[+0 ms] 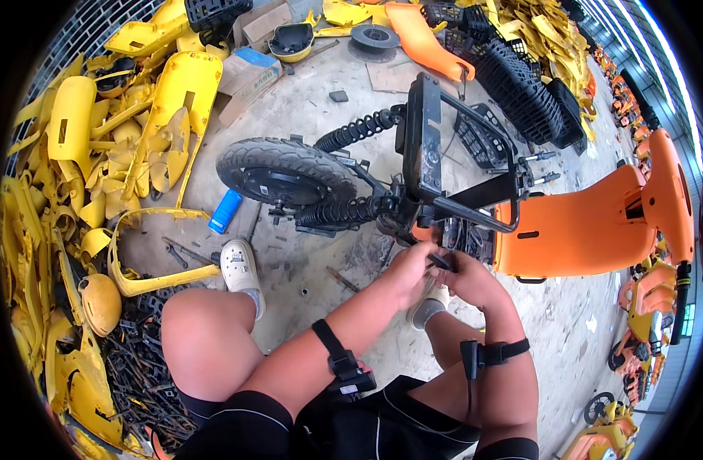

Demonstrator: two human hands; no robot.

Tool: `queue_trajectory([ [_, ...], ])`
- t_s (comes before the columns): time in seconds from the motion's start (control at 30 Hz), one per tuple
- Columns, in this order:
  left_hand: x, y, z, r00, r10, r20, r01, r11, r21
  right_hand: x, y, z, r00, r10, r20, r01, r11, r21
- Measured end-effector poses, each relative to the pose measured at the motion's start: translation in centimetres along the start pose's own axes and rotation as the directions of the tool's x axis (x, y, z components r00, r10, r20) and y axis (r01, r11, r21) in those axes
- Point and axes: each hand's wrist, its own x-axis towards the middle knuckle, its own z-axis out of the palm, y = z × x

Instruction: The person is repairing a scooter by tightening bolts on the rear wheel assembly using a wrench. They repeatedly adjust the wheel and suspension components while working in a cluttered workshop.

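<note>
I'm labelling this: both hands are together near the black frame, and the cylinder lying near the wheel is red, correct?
The colour is wrong: the head view shows a blue cylinder. It lies near the wheel, and the left hand and right hand are together near the black frame.

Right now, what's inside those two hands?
A small dark piece shows between the left hand and the right hand. They cover the rest, so its full shape can't be seen.

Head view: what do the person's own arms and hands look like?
The left hand and right hand are ungloved. The left forearm has a black strap with a black box; the right forearm, another strap with a box and thin cable. Black, pale-piped sleeves show.
</note>
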Motion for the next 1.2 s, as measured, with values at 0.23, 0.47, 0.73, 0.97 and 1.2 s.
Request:
queue_trajectory([
  [0.23,-4.6,15.6,-0.3,0.957,0.265,-0.115,0.08,0.139,0.987,0.0,0.4,-0.3,0.995,0.089,-0.044,-0.091,0.995,-0.045],
  [0.47,-2.8,18.9,-2.5,0.978,0.208,0.032,-0.106,0.355,0.929,0.1,0.0,-0.3,0.999,0.045,-0.001,-0.044,0.991,-0.13],
  [0.73,-0.4,18.3,0.2,0.955,0.083,-0.285,0.223,0.432,0.874,1.0,-0.3,-1.2,0.998,0.017,0.065,-0.001,0.97,-0.242],
  [0.97,0.9,18.8,-0.4,0.946,0.109,-0.306,0.232,0.435,0.87,1.1,-1.4,-1.1,0.997,0.077,0.006,-0.074,0.97,-0.23],
  [1.2,0.2,17.7,2.3,0.895,0.227,-0.384,0.284,0.377,0.882,0.6,-2.5,-0.9,0.99,0.141,-0.031,-0.144,0.967,-0.21],
])
